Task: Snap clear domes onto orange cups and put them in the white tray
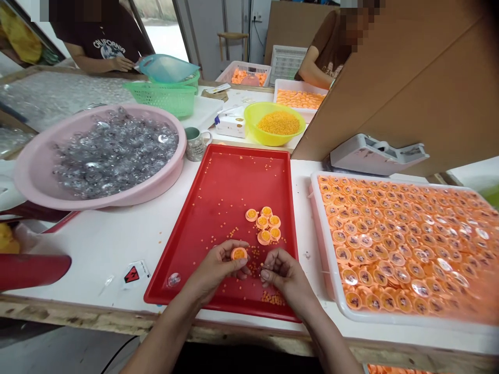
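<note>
My left hand cradles a round orange plastic cup against its fingers, just above the red tray. My right hand hovers close beside it, fingertips bunched together, with nothing visible between them. Several similar orange cups lie clustered on the tray just beyond my hands. Tiny orange beads are scattered over the tray, with a small heap near its front edge. A large white tray to my right holds many orange cups with clear domes, packed and overlapping.
A pink basin of clear plastic domes stands left of the red tray. Behind are a yellow bowl of orange beads, a mug and a green basket. Co-workers stand beyond the table.
</note>
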### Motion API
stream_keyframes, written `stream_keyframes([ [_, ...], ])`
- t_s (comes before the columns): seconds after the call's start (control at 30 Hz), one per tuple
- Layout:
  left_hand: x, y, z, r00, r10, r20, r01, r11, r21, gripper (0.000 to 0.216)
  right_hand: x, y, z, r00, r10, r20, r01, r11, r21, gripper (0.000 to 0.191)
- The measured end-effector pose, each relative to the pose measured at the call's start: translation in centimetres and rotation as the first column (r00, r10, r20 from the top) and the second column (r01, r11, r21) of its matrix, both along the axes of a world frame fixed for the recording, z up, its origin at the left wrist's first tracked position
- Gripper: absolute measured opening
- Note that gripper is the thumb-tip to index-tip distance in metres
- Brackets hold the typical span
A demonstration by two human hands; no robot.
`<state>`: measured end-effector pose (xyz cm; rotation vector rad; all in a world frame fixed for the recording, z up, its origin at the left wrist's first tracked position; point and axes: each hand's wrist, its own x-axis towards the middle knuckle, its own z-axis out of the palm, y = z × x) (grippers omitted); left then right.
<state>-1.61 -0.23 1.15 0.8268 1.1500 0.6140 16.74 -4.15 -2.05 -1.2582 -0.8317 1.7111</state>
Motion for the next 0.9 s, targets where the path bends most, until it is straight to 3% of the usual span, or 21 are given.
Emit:
stream_keyframes([
  [0.17, -0.5, -0.2, -0.5, 1.000, -0.010, 0.000, 0.010, 1.000, 0.006, 0.047, -0.3, -0.2, -0.4, 0.998, 0.044, 0.043, -0.044, 0.999, -0.015, 0.030],
  [0.43, -1.1, -0.6, -0.8, 0.996, 0.010, 0.084, -0.005, 0.999, -0.051, 0.050, -0.6, -0.2, 0.1, 0.999, -0.038, 0.004, 0.038, 0.998, -0.055, 0.030],
  [0.67, -0.6, -0.7, -0.4, 1.000, -0.004, 0.025, 0.004, 1.000, 0.006, 0.050, 0.0, -0.7, -0.3, 0.991, -0.129, 0.044, 0.132, 0.989, -0.069, 0.028],
  [0.9, 1.1, -1.4, -0.8, 0.983, 0.057, 0.175, -0.044, 0.996, -0.078, 0.038, 0.0, -0.5, 1.0, 0.995, -0.078, 0.061, 0.080, 0.996, -0.047, 0.027],
])
